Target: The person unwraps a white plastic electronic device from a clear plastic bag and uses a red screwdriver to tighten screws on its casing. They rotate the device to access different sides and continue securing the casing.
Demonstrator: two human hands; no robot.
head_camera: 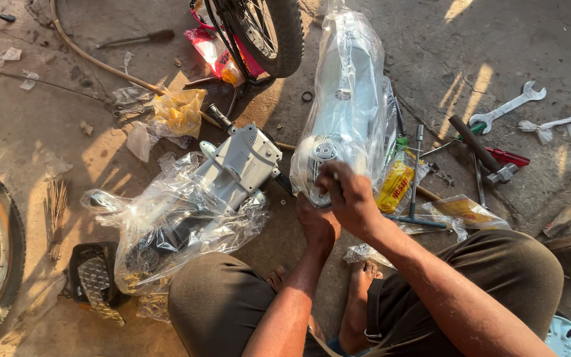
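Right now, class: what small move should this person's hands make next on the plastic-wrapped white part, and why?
Probably peel the clear wrap back from the near end. The right hand already pinches there at the round fitting, the left hand steadies the white part from below, and plastic covers it.

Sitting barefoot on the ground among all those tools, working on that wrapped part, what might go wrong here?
1. Bare feet rest near the T-shaped wrench and hammer lying on the concrete; a step or slip might hurt.
2. The white part in clear plastic wrap stands tilted, steadied by the left hand and right hand; slippery film might let it slide or topple.
3. Loose plastic around the second wrapped part could snag or hide small pieces.
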